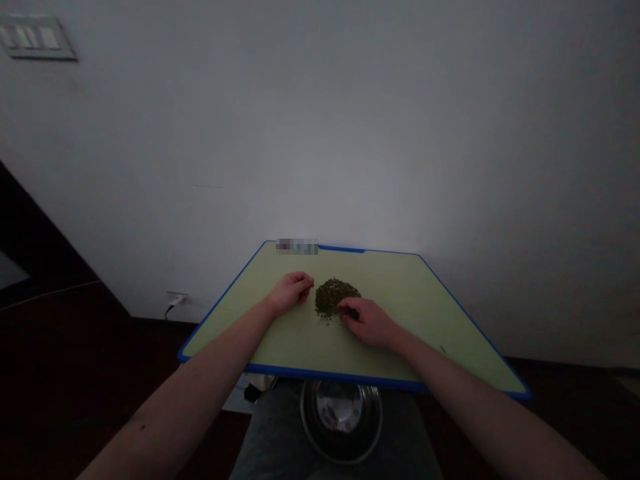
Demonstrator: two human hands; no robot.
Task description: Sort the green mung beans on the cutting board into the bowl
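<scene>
Setting: a plain grey-white wall (350, 133) fills most of my view, with a dark reddish-brown floor (75, 387) at lower left. Against the wall stands my bench (400, 287), a flat pale yellow-green top with a blue edging strip. My legs, in dark grey trousers (275, 433), are beneath its near side. A round, shiny metal bowl (374, 427) sits at my lap, its far rim hidden by the bench edge; contents too dim to identify. Upper left on the wall: a pale rectangular switch panel (40, 37).

Hands: my right hand (367, 322) is at the near right side of the heap, fingers bent and fingertips touching it; I cannot tell whether any pieces are gripped. My left hand (293, 291) is just beside the heap's left side, apart from it, fingers curled and thumb drawn towards the index finger; any piece pinched there is too small to make out.

Sample: the low heap of small dark green-brown pieces (333, 297) lies mid-bench, between my hands, with loose bits scattered at its near edge. A tiny dark fragment (443, 350) lies well apart, beyond my right forearm.
</scene>
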